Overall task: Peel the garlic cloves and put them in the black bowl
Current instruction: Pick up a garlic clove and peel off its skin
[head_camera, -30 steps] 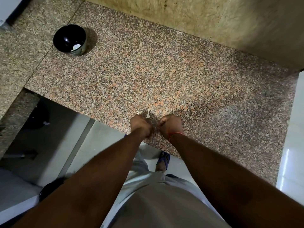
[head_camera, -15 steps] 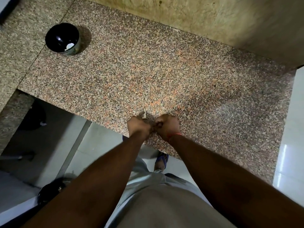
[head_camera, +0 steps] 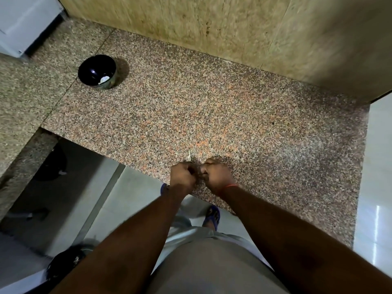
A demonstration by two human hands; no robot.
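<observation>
While both fists stay curled together at the near counter edge as a second ago, left hand [head_camera: 182, 176] and right hand [head_camera: 215, 174] presumably pinch a hidden clove, peeling unfinished, black bowl [head_camera: 97, 71] waiting far left.

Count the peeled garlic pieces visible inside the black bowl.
1: a single pale piece lies near the front-right inner wall of the black bowl. A tiny fleck beside it is too small to identify, and the near wall may hide more.

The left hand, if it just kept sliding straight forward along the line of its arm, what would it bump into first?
Probably nothing soon. The left hand points up and slightly right across bare granite counter; the wall panel behind looks first in line. The black bowl sits well off to the left. Depth is hard to judge.
</observation>
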